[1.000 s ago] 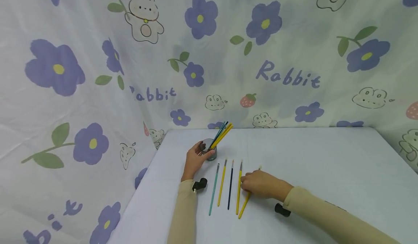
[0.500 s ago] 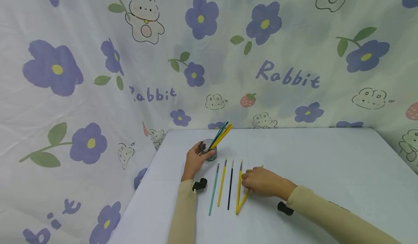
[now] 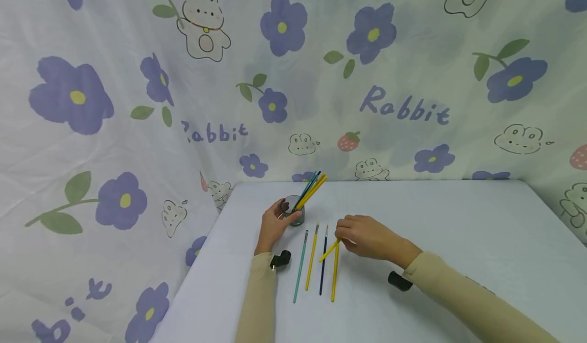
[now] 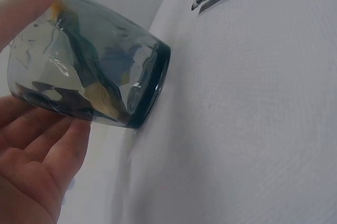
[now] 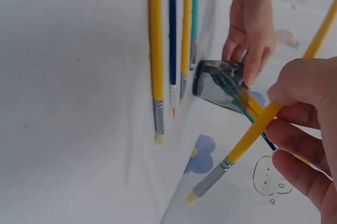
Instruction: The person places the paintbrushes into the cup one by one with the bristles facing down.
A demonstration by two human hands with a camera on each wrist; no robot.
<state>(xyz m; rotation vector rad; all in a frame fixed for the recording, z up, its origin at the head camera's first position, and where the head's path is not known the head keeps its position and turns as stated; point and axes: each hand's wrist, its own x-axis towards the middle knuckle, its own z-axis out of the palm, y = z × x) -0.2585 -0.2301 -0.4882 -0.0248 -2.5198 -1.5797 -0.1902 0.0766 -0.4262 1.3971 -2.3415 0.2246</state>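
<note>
Right hand (image 3: 367, 238) is pinching a yellow brush (image 3: 331, 250) above the table (image 3: 458, 241), near four brushes (image 3: 316, 264) lying in a row. Left hand (image 3: 272, 226) is gripping the glass (image 3: 293, 210).

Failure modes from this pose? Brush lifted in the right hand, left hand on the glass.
1. The right hand pinches the yellow brush near mid-handle, tilted; it may slip or swing and knock the four brushes on the table out of line.
2. The glass already holds several brushes leaning right, making it top-heavy; the left hand grips it from one side only, so a push could tip it.
3. The leaning handles crowd the opening, so a brush brought there might snag.
</note>
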